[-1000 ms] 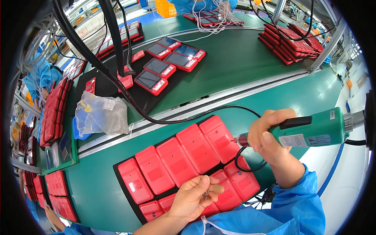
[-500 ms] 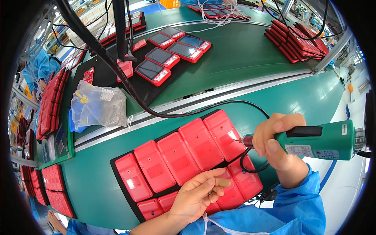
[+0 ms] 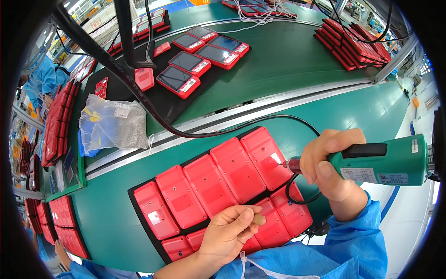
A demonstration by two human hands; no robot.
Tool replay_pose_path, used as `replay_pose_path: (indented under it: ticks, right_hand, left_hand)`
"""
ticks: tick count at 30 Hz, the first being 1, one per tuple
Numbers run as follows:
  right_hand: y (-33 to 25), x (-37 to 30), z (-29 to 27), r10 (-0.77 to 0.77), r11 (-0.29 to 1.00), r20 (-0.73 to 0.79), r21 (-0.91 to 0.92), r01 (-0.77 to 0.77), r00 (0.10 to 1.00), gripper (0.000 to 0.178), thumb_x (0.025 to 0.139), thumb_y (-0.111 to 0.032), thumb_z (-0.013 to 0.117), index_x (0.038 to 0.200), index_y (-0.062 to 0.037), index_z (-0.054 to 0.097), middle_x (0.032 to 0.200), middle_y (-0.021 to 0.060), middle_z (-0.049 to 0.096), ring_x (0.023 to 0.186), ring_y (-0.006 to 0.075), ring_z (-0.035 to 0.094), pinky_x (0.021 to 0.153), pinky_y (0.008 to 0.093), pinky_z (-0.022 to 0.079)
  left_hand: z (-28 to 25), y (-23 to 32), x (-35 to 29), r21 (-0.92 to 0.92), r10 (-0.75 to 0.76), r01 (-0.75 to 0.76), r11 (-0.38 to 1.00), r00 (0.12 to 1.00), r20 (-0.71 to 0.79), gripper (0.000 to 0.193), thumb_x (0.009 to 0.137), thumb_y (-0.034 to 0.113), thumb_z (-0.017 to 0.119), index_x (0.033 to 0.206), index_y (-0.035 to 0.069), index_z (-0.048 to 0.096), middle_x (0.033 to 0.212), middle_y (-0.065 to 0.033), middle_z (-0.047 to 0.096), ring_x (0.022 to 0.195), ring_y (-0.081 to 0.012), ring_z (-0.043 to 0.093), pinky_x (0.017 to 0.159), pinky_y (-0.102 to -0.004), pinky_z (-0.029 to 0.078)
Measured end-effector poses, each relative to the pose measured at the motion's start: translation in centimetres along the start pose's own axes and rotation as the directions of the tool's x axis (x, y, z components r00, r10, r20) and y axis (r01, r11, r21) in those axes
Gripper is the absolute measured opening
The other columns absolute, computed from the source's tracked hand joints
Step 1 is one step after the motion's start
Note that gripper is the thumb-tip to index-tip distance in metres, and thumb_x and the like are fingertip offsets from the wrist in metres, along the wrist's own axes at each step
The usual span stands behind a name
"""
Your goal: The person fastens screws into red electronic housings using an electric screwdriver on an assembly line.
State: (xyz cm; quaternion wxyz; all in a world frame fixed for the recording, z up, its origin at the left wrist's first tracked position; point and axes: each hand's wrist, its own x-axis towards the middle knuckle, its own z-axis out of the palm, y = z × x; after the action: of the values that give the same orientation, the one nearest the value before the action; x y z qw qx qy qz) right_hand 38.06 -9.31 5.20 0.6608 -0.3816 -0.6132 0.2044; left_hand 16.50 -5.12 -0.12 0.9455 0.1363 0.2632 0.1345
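1. The right hand (image 3: 327, 162) is wrapped around the front part of a green, thick-bodied electric screwdriver (image 3: 385, 160), at the right of the frame. Its tip is over or near the upper-right shell; contact I cannot tell.
2. The screwdriver seems stiff and rather heavy toward its rear, so the front grip probably needs a steady wrist. The black rubbery cable (image 3: 186, 134), passing near this hand, should be flexible but may drag.
3. Red, rounded rectangular plastic shells (image 3: 202, 183) lie in two rows on a black flat mat (image 3: 137, 204), on the green bench (image 3: 109, 207), at lower centre. They look light, stiff and smooth, perhaps slippery and easy to scratch; best hold is by the side edges.
4. The left hand (image 3: 227, 235) hovers over the lower row, fingers curled. Whether they close on something small, I cannot tell.
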Motion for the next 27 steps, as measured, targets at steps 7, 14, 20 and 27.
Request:
replay_pose_path:
  ticks: [7, 14, 20, 27]
  right_hand:
    - [-0.1, -0.3, 0.1, 0.041, 0.999, -0.021, -0.031, -0.042, 0.999, 0.034, 0.074, 0.005, 0.052, 0.102, -0.0022, 0.035, 0.061, 0.0066, 0.049, 0.048, 0.0111, 0.048, 0.045, 0.0238, 0.042]
    - [-0.1, 0.6, 0.3, 0.269, 0.956, -0.149, -0.081, -0.282, 0.952, 0.009, 0.067, 0.004, 0.054, 0.066, -0.0013, 0.047, 0.054, 0.0053, 0.048, 0.045, 0.0107, 0.046, 0.041, 0.0238, 0.035]
    - [2.2, 1.1, 0.4, 0.108, 0.972, -0.029, -0.205, -0.112, 0.994, 0.025, 0.074, 0.007, 0.046, 0.089, -0.0073, 0.032, 0.060, 0.0074, 0.044, 0.036, 0.0093, 0.039, 0.033, 0.0242, 0.034]
    - [0.1, 0.8, 0.8, 0.377, 0.926, -0.238, 0.084, -0.368, 0.895, 0.012, 0.067, 0.003, 0.054, 0.078, -0.0024, 0.051, 0.064, 0.0070, 0.051, 0.058, 0.0125, 0.050, 0.051, 0.0245, 0.042]
  left_hand:
    - [-0.1, -0.2, -0.2, -0.001, -0.005, 0.005, 1.000, 1.000, 0.020, 0.026, 0.086, 0.012, 0.050, 0.108, -0.003, 0.053, 0.090, -0.0106, 0.059, 0.073, -0.0097, 0.052, 0.059, -0.0169, 0.041]
    - [-0.1, -0.2, -0.1, 0.010, 0.034, -0.035, 0.999, 0.997, 0.074, 0.027, 0.087, 0.011, 0.048, 0.111, 0.000, 0.051, 0.091, -0.0109, 0.059, 0.077, -0.0103, 0.054, 0.063, -0.0190, 0.043]
    - [-0.1, 0.0, 0.3, -0.005, 0.082, -0.082, 0.997, 0.996, -0.032, 0.015, 0.088, 0.011, 0.046, 0.097, 0.001, 0.053, 0.081, -0.0107, 0.059, 0.067, -0.0113, 0.051, 0.049, -0.0187, 0.035]
    - [1.9, -0.2, 1.0, 0.130, 0.100, -0.103, 0.986, 0.995, 0.028, 0.018, 0.088, 0.020, 0.047, 0.086, 0.002, 0.050, 0.068, -0.0059, 0.052, 0.055, -0.0101, 0.043, 0.047, -0.0190, 0.032]
